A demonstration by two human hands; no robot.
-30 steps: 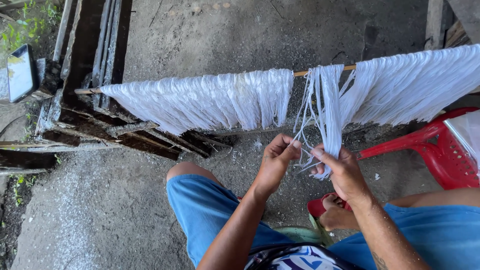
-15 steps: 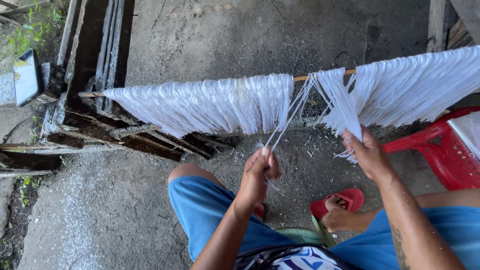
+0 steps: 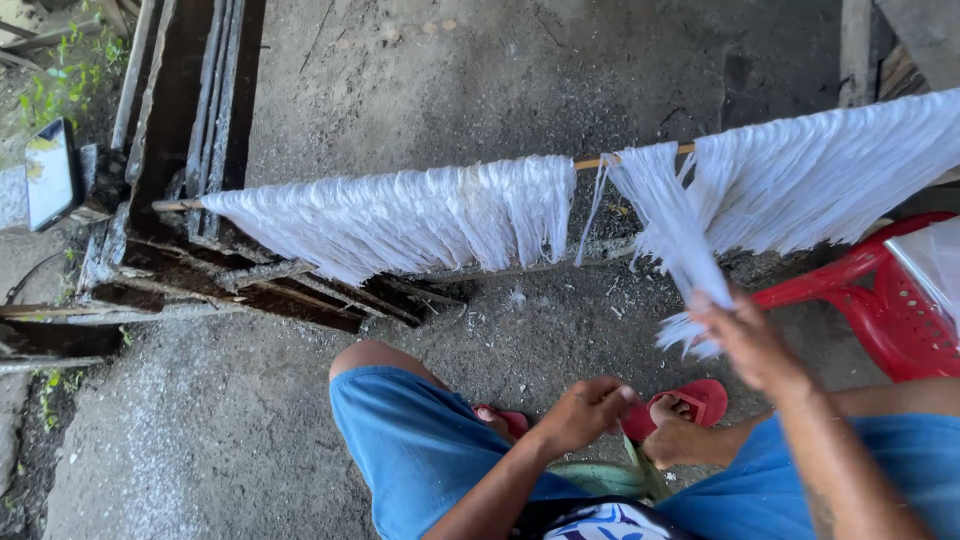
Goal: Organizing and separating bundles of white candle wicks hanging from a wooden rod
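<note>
so around the work: a red plastic chair (image 3: 880, 300) sits just right of the right hand, there's a heap of dark old planks (image 3: 200, 250) at the left under the pole's far end, and a phone (image 3: 50, 172) is propped at the left edge by some weeds. the floor (image 3: 450, 80) is rough concrete with pale scraps scattered on it. two red sandals (image 3: 700, 398) down by the feet, one mostly hidden behind the left hand. blue shorts on both knees.

nothing really blocks the hands, the pole is out in the open. the chair is close to the right forearm though.

the pole (image 3: 595, 160) runs left to right across the view, rising a bit toward the right, and only a short bare bit of wood shows in the gap plus the tip at the left. white fibre strands hang off it in three lots: a wide curtain (image 3: 400, 215) on the left, another wide one on the right, and one thin bundle (image 3: 665, 220) between them. that bundle's long axis goes from the pole down and to the right.

right hand (image 3: 750, 340) is at the bundle's lower end, blurred, fingers look closed on the strands. left hand (image 3: 585, 412) hangs low over the knees, well away from the strands, fingers curled in loosely, and i can't tell if anything is in them.
</note>
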